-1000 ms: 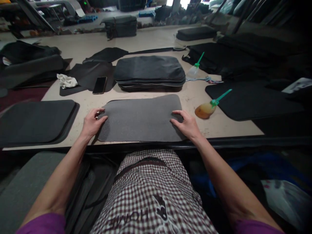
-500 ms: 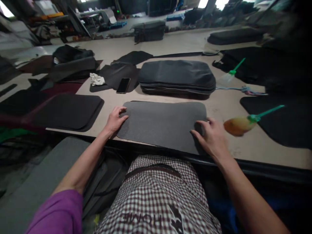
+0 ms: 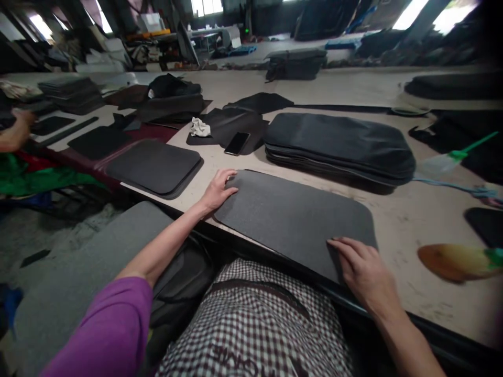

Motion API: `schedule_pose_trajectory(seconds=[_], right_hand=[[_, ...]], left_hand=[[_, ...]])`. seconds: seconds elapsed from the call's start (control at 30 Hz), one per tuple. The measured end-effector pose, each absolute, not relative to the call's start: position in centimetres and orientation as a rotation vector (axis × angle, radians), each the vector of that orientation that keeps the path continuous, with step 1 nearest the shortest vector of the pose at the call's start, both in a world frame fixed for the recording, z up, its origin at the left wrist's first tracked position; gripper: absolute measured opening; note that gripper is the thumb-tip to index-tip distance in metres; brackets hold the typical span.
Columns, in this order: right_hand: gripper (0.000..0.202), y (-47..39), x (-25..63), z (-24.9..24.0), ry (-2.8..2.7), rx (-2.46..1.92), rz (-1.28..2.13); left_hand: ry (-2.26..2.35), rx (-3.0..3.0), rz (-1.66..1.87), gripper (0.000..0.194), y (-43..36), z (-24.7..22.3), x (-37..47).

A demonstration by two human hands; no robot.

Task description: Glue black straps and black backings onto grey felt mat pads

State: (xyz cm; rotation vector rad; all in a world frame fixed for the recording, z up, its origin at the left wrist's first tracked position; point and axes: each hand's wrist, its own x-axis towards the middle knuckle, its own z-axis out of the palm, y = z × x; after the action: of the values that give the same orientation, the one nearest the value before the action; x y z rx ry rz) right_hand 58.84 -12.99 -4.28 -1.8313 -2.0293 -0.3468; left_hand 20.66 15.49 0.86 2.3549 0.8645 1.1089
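Grey, finely grained foam mat [image 3: 293, 220] with rounded corners lies flat at the near edge of the pale, scuffed counter [image 3: 408, 225]. A person's left hand [image 3: 217, 191] rests open on its left end, fingers spread flat; the right hand [image 3: 363, 268] presses its right corner, fingers apart, gripping nothing. Behind it sits a stack of dark padded fabric panels [image 3: 340, 146], beside a black smartphone [image 3: 237, 143] and a crumpled white cloth [image 3: 200, 127].

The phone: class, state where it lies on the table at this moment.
In the head view the phone lies on a dark sheet left of the stack of pads, beyond the left hand, near a crumpled white cloth.
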Motion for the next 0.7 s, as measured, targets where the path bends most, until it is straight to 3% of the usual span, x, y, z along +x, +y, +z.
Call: schedule_pose_trajectory(seconds=[0.7], right_hand=[[0.035,-13.2,57.5,-3.1,-2.047,-1.889,-0.396]], left_hand=[[0.962,2.468,0.968,0.045,15.8,-1.5,19.9]])
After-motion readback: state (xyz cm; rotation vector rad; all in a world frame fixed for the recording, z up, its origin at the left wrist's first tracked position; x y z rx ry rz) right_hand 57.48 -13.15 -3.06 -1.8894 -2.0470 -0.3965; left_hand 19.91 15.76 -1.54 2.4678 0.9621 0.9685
